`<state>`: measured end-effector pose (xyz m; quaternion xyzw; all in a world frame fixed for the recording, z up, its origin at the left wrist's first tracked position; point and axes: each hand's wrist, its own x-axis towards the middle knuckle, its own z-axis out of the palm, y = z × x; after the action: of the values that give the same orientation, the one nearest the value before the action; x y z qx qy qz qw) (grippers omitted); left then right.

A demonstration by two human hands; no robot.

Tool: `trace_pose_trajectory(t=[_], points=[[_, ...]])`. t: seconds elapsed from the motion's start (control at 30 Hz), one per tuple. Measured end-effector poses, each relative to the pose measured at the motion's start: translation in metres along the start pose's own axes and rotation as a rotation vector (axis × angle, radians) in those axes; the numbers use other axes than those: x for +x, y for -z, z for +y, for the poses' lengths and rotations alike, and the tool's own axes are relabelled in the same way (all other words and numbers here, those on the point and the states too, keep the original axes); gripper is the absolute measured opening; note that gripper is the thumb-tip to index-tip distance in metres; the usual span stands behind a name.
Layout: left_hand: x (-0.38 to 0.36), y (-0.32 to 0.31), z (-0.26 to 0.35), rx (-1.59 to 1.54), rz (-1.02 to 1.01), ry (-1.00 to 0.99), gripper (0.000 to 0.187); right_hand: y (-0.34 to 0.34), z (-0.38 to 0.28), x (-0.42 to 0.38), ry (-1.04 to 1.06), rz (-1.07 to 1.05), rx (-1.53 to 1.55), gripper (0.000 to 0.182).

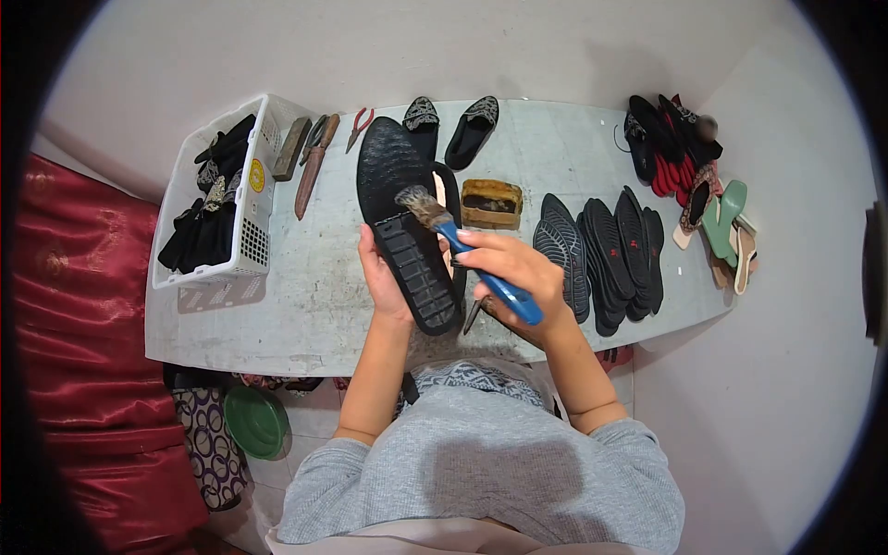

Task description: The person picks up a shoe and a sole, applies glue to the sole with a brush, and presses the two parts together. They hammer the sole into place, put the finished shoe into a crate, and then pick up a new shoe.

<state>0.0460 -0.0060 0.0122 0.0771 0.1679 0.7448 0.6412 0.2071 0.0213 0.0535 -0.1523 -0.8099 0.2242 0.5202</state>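
Head cam: a blk sole (pixel 407 268) is held at a slant above the table (pixel 305 314), approx. centre, by the L hand (pixel 384 282); its edge is gripped, some fingers being hidden underneath. A blue-handled brush (pixel 455 242) is gripped by the R hand (pixel 523 273), fingers closed round the handle, bristles laid on the sole. A round yellow sticker (pixel 257 176) is stuck on the white basket (pixel 252 242), far L; print too small to be read. Small red marks are borne by stacked soles (pixel 606 264) at R, also illegible. A yellowish box (pixel 490 220) is placed nr 2 patterned shoes (pixel 474 134).
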Motion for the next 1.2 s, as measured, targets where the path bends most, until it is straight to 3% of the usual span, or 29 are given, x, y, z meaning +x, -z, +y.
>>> trace_pose_trajectory(t=[0.07,0.17,0.3,0.4,0.53,0.6,0.67,0.87,0.93,1.03,1.2], points=[[0.002,0.014,-0.001,0.087,-0.022,0.012,0.064,-0.004,-0.001,0.004,0.046,-0.091,-0.031,0.032],[0.013,0.034,0.006,0.062,-0.227,0.131,0.068,-0.011,0.001,-0.006,0.102,-0.133,-0.013,0.03],[0.014,0.021,0.018,0.141,-0.014,-0.063,0.07,-0.006,-0.005,-0.017,0.092,-0.246,0.118,0.026],[0.011,0.021,0.018,0.119,-0.066,-0.038,0.069,0.007,-0.007,-0.014,0.011,-0.348,0.253,0.026],[0.007,0.02,0.008,0.026,-0.156,0.138,0.078,0.005,-0.006,0.0,0.035,-0.194,0.22,0.027],[0.004,0.016,0.002,0.1,-0.059,0.073,0.08,0.001,-0.006,0.007,0.095,-0.108,0.069,0.026],[0.008,0.023,0.003,0.04,-0.173,0.101,0.078,-0.003,-0.004,0.004,0.14,-0.137,0.008,0.026],[0.007,0.028,0.013,0.093,-0.12,0.056,0.074,0.005,-0.01,-0.008,0.032,-0.315,0.248,0.027],[0.005,0.021,0.013,0.084,-0.153,0.055,0.073,0.004,-0.006,-0.008,0.034,-0.266,0.267,0.029],[0.0,0.011,0.006,0.082,-0.112,0.011,0.072,-0.001,-0.012,0.0,0.102,-0.024,0.102,0.032],[-0.005,0.012,-0.002,0.117,-0.153,-0.011,0.072,-0.014,-0.021,0.005,0.131,0.013,0.044,0.028]])
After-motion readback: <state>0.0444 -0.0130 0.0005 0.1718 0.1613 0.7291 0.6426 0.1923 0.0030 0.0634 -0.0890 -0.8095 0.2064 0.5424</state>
